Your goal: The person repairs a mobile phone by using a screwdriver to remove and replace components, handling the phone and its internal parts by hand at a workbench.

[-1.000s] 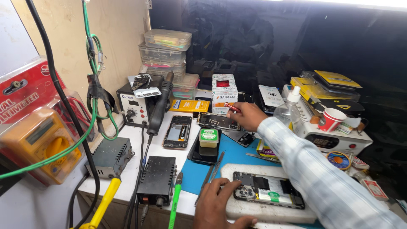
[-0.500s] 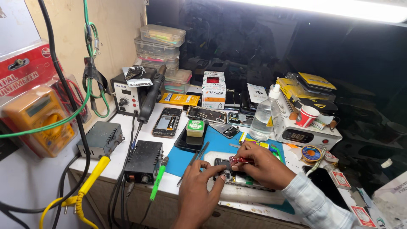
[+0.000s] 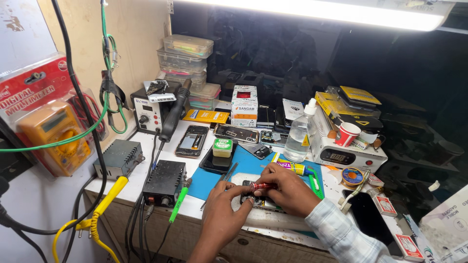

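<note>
Near the front edge of the cluttered white workbench [image 3: 146, 141], both hands meet over an opened dark phone [image 3: 251, 200] that lies on a white rectangular pad [image 3: 273, 219], itself resting on a blue rubber mat [image 3: 243, 165]. The right hand [image 3: 287, 190] has its fingers closed narrowly around a small red-handled screwdriver [image 3: 263, 185], held almost level with its tip pointing toward the left hand. The left hand [image 3: 224, 212] rests on the near end of the phone, fingers curled and pressing down on it; whether they pinch anything small cannot be told. A pair of slim metal tweezers [image 3: 228, 174] lies on the mat just behind the left hand. Farther back stand a clear plastic bottle with a white nozzle [image 3: 297, 136], a small green-lidded tub [image 3: 223, 146] on a dark phone, and a white boxed instrument with a digital display [image 3: 341, 153]. To the left sit a black power unit [image 3: 165, 178], a grey metal box [image 3: 119, 158] and a yellow multimeter in red packaging [image 3: 51, 131].
</note>
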